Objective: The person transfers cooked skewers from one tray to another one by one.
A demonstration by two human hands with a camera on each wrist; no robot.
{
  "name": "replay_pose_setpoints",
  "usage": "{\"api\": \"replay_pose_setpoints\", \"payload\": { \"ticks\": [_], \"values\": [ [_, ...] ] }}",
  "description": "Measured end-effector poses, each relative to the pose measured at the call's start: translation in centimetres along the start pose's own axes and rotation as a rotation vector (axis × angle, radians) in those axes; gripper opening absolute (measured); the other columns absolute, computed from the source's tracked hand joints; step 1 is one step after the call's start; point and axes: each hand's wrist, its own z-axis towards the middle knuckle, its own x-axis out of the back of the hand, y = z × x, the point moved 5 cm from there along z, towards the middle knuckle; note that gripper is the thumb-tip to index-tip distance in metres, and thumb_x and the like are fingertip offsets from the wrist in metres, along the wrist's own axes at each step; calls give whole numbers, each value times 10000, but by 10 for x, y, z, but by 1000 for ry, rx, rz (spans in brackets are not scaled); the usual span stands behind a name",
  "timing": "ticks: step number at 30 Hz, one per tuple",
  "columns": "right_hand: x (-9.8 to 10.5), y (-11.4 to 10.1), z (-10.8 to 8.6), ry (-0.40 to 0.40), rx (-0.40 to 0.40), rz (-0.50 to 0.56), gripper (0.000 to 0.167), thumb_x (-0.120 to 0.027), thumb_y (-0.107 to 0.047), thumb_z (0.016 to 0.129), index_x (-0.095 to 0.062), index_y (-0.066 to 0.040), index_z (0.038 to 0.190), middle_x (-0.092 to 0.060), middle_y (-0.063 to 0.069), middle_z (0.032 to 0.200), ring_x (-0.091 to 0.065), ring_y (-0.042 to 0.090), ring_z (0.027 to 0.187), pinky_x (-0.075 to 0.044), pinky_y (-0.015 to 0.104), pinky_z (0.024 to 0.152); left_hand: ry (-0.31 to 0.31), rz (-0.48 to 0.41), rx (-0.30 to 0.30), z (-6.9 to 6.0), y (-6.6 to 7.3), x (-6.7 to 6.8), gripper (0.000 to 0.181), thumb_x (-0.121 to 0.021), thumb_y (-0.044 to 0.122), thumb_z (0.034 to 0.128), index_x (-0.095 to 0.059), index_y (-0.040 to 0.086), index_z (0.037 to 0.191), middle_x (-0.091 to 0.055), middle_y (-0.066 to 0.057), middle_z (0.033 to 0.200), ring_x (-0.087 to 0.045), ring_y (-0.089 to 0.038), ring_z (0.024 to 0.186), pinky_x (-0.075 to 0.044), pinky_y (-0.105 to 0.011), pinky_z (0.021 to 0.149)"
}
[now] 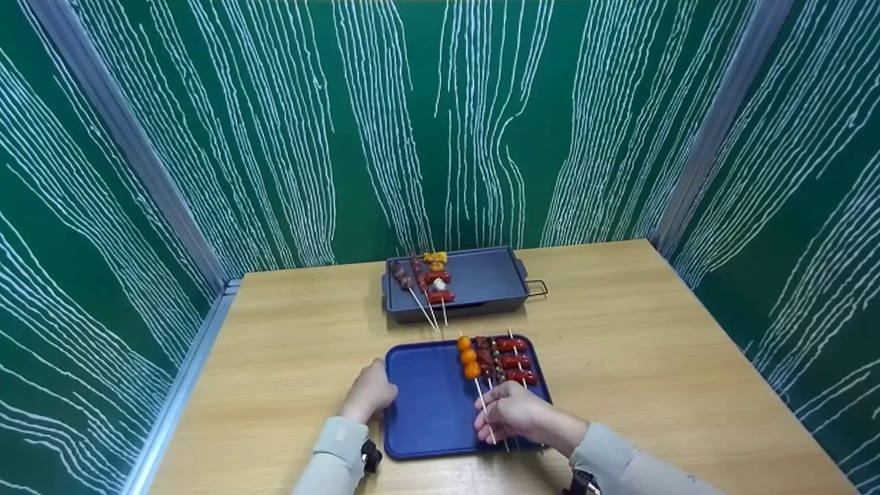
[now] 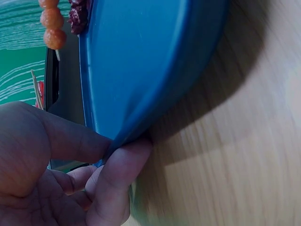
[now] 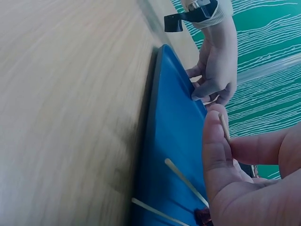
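Note:
My left hand (image 1: 372, 390) pinches the left rim of the blue tray (image 1: 421, 405) between thumb and fingers; the left wrist view shows the rim (image 2: 136, 115) between them. My right hand (image 1: 512, 414) is over the tray's right part, pinching the stick of the skewer with orange balls (image 1: 468, 356). In the right wrist view the stick's end (image 3: 224, 127) sticks out between thumb and finger. Beside it on the tray lie a dark red meat skewer (image 1: 484, 352) and a skewer of red sausages (image 1: 515, 360), with another thin skewer between them.
Behind the tray stands a dark grill pan (image 1: 485, 275) with a wire handle (image 1: 537, 288) on its right. On its left side lie a brown meat skewer (image 1: 400, 274), a thin red one (image 1: 417, 272) and a mixed one (image 1: 438, 276). Green walls with white lines surround the wooden table (image 1: 289, 330).

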Motion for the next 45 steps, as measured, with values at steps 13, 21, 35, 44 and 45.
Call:
{"api": "replay_pose_setpoints", "payload": {
  "ticks": [13, 21, 35, 44, 45],
  "values": [
    [-2, 7, 4, 29, -27, -4, 276, -525, 149, 920, -562, 127, 1193, -705, 133, 854, -725, 188, 679, -659, 284, 639, -1, -3, -4, -2, 1, 0, 603, -523, -27, 912, -437, -180, 1489, -635, -345, 1253, -662, -293, 684, -470, -287, 411],
    [-2, 9, 7, 78, -64, -10, 253, -516, 169, 906, -570, 117, 1147, -701, 147, 820, -723, 196, 643, -657, 289, 611, -32, -29, 30, -4, 2, -1, 657, -503, -15, 964, -345, -150, 1587, -609, -345, 1300, -548, -199, 513, -420, -267, 371],
    [-4, 7, 11, 156, -101, -81, 150, -496, 146, 961, -594, 71, 1048, -684, 155, 745, -697, 214, 577, -658, 338, 574, 1, 11, -7, -4, 4, 1, 662, -517, -38, 910, -379, -195, 1539, -612, -397, 1312, -581, -208, 514, -461, -287, 366],
    [-7, 6, 16, 121, -120, -148, 138, -516, 51, 1008, -649, 85, 993, -707, 143, 714, -697, 203, 565, -653, 325, 553, -9, 16, 14, -2, 1, 0, 640, -533, -22, 935, -397, -166, 1544, -627, -356, 1328, -650, -261, 684, -475, -291, 419],
    [-8, 6, 17, 119, -119, -166, 140, -531, 46, 1009, -660, 88, 978, -711, 142, 710, -696, 201, 561, -650, 320, 547, -8, 22, 16, -2, 1, 1, 644, -536, -16, 938, -395, -163, 1549, -626, -352, 1342, -668, -283, 751, -480, -296, 435]
  ]
}}
